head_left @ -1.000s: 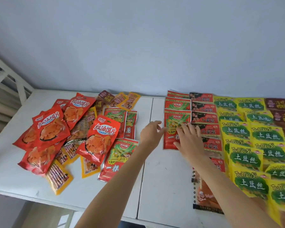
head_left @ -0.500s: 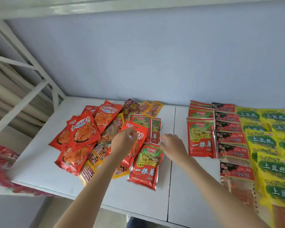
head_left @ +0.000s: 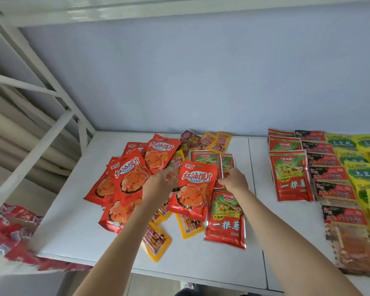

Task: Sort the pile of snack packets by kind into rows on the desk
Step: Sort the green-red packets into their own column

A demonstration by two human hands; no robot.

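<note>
A mixed pile of snack packets (head_left: 158,189) lies on the left half of the white desk (head_left: 73,221). My left hand (head_left: 157,188) holds the left edge of an orange-red chip packet (head_left: 195,189) on top of the pile. My right hand (head_left: 234,180) has its fingers curled on the lower edge of a red-and-green packet (head_left: 228,165) just behind that chip packet. Another red-and-green packet (head_left: 225,218) lies below my right hand. On the right stand sorted rows: red-and-green packets (head_left: 289,174), dark red packets (head_left: 327,174) and yellow-green packets (head_left: 363,171).
Small yellow sausage packets (head_left: 156,242) and brown packets (head_left: 189,137) are scattered in the pile. A clear packet of orange strips (head_left: 350,246) lies at the desk's front right. A white metal frame (head_left: 41,129) rises at the left, with red wrapping (head_left: 11,229) below it.
Both hands left the sorted red-and-green row and moved left to the pile. The view also swung left and up. My hands now hold packets in the pile.
</note>
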